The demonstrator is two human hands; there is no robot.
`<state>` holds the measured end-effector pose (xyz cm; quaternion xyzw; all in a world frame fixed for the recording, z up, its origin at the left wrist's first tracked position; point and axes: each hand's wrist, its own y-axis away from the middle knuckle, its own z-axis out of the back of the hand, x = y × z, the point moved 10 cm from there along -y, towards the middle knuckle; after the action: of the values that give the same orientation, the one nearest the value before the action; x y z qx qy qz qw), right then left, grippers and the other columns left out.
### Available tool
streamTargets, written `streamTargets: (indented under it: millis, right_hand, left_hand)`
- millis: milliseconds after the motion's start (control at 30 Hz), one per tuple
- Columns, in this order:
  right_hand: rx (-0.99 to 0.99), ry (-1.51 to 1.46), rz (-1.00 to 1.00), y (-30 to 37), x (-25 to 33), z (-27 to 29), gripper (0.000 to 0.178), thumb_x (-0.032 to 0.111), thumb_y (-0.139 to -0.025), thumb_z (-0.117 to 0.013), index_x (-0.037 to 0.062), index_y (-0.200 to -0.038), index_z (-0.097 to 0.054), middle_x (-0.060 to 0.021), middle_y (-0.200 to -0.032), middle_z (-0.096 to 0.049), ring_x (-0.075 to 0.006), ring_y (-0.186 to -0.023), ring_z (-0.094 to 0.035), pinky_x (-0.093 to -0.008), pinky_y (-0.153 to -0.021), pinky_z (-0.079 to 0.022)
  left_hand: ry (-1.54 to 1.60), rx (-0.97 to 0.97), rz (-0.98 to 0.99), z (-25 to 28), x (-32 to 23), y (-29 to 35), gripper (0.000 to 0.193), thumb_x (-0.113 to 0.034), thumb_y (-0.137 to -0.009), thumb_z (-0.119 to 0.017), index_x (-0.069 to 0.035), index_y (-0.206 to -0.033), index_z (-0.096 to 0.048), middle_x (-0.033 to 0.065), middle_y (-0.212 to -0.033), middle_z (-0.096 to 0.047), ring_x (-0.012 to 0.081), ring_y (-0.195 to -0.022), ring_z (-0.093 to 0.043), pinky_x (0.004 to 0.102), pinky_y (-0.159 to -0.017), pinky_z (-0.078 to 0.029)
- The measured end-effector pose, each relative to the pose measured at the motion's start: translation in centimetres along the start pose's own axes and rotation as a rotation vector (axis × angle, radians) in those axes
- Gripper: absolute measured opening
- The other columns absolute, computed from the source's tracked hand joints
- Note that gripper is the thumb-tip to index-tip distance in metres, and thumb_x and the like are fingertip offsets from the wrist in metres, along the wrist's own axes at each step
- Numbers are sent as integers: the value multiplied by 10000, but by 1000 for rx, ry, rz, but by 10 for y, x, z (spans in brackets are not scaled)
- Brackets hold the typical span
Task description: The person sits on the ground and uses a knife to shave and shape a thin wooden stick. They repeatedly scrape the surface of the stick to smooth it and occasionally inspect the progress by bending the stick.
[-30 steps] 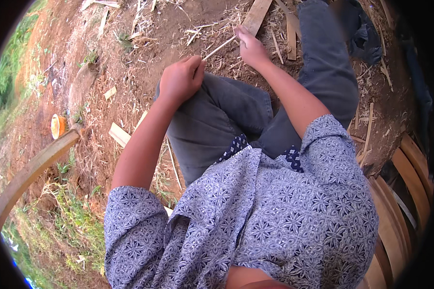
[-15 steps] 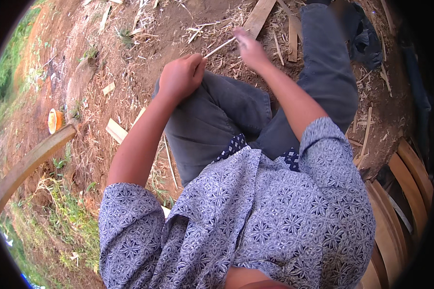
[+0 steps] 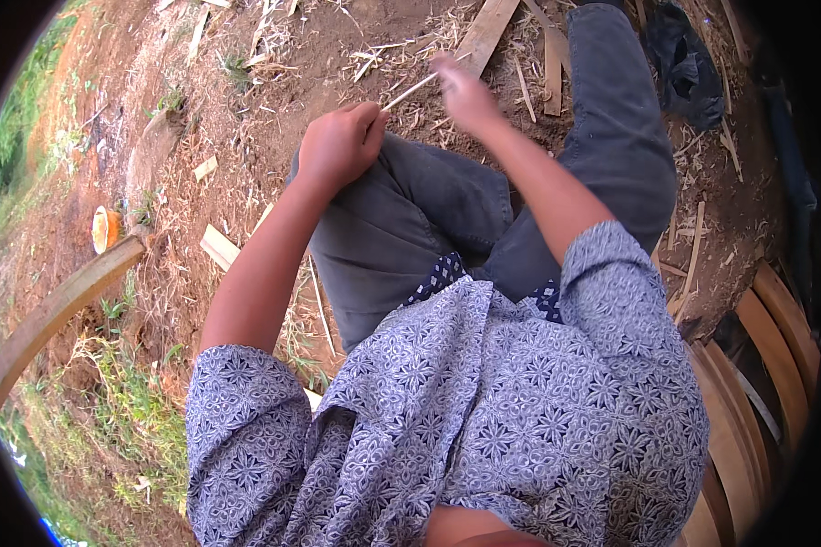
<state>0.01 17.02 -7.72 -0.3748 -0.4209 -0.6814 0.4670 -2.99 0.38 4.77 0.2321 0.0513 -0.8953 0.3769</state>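
My left hand (image 3: 340,141) rests on my bent left knee, its fingers closed round the near end of a thin pale wooden stick (image 3: 411,92). From that fist the stick slants up and to the right. My right hand (image 3: 466,95), a little blurred, is closed about the stick farther along, and a short tip shows just past its fingers. Whether the right hand also holds a small tool cannot be made out.
Wood shavings and slivers litter the brown soil round a flat board (image 3: 489,35) ahead. At left are a curved beam (image 3: 59,310) and an orange-and-white container (image 3: 106,228). Long planks (image 3: 737,438) lie at lower right, and a dark plastic bag (image 3: 689,73) at upper right.
My right hand has shifted slightly left along the stick, toward my left hand. The left hand stays in nearly the same place on the knee.
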Motion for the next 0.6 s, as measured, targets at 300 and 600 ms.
streamTargets:
  millis: [300, 600]
  right_hand:
    - [-138, 208, 39, -6, -2, 25, 436, 125, -1068, -365, 64, -1475, -511, -177, -1444, -567, -305, -1262, -582, -392, -1072, -464]
    - [-120, 188, 80, 6, -11, -15, 455, 129, -1051, -400, 87, -1491, -508, -192, -1570, -440, -300, -1494, -372, -418, -1205, -348]
  left_hand:
    - [-17, -35, 19, 1, 2, 2, 251, -271, -978, -617, -69, -830, -596, 162, -810, -668, 412, -741, -659, 522, -645, -512]
    - [-24, -51, -7, 2, 3, 5, 275, -272, -981, -613, -62, -807, -582, 154, -796, -659, 407, -731, -656, 519, -641, -515]
